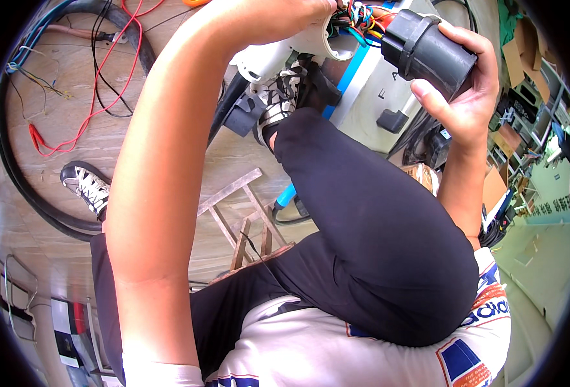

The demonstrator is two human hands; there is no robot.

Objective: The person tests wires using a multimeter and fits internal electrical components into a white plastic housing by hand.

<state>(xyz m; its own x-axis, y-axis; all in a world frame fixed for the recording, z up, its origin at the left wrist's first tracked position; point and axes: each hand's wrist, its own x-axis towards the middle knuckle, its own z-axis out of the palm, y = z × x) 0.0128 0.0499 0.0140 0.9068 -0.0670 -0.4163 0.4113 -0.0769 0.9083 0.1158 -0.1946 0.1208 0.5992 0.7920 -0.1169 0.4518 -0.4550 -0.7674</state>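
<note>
My right hand [469, 97] grips a black cylindrical plastic connector [430, 58], thumb on the near side and fingers round the far side. Several coloured wires [362, 16], red, yellow, green, blue and others, run from the connector's left end toward a white curved plastic shell [265, 62]. Over that shell, at the upper edge, is my left hand [285, 18]. Its fingers are bent in beside the wires and partly cut off by the picture's edge; what they pinch is hidden. A thick black cable [225, 109] hangs below the shell.
My raised leg [375, 219] in black trousers fills the middle. A wooden stool frame [243, 216] stands beneath. Thick black cable [4, 142] and red wire [81, 126] lie on the floor at left. A pale case with blue edging [369, 97] sits behind the connector; cardboard boxes [527, 48] are at right.
</note>
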